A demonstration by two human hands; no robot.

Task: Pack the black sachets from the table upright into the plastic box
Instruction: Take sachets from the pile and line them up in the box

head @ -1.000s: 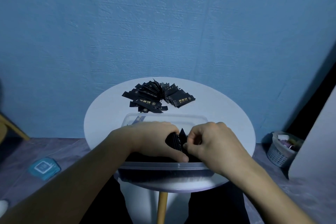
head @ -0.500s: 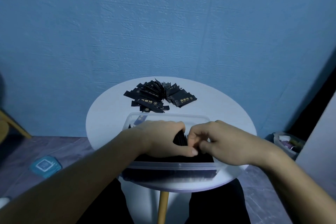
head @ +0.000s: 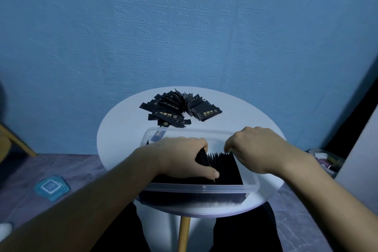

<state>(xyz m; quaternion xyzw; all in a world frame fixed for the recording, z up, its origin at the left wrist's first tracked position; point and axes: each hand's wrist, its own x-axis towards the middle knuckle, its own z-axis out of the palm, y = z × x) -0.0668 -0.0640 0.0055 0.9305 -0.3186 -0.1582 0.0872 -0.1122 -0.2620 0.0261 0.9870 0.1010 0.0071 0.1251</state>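
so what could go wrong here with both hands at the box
1. The upright sachets look held together by the left hand; if it lets go, they may tip over sideways inside the plastic box.
2. The box sits close to the front edge of the table; a pull toward the body might slide it off.

The sachets [head: 222,166] between the fingers [head: 210,173] were black; the pile [head: 180,108] beyond the fingers was black with gold print. The box [head: 204,187] around them was clear, the table [head: 122,129] under it white, the wall [head: 184,26] textured blue.
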